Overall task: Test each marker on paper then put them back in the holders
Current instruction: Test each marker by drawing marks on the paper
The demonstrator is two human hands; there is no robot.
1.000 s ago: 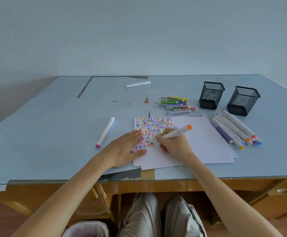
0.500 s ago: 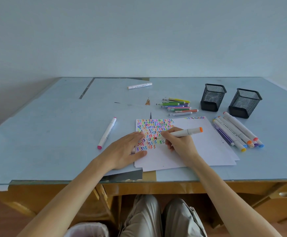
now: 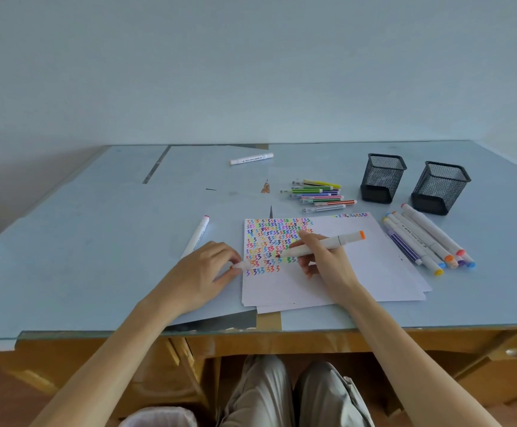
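My right hand (image 3: 325, 263) grips a white marker with an orange end cap (image 3: 328, 243), held level just above the paper (image 3: 358, 272), its red-orange tip pointing left. My left hand (image 3: 201, 272) pinches the marker's white cap (image 3: 241, 265) at the paper's left edge. The sheet's upper left is covered with rows of coloured squiggles (image 3: 272, 241). Two black mesh holders (image 3: 382, 178) (image 3: 439, 188) stand at the back right, with no marker showing above their rims.
Several thick white markers (image 3: 426, 238) lie right of the paper, several thin coloured pens (image 3: 318, 192) behind it. One white marker (image 3: 197, 235) lies left of the paper, another (image 3: 251, 158) far back. The glass table edge (image 3: 251, 332) runs close to my body.
My right hand lifted the marker's tip off the squiggles and turned the marker level. My left hand left the paper and picked up the cap by its left edge.
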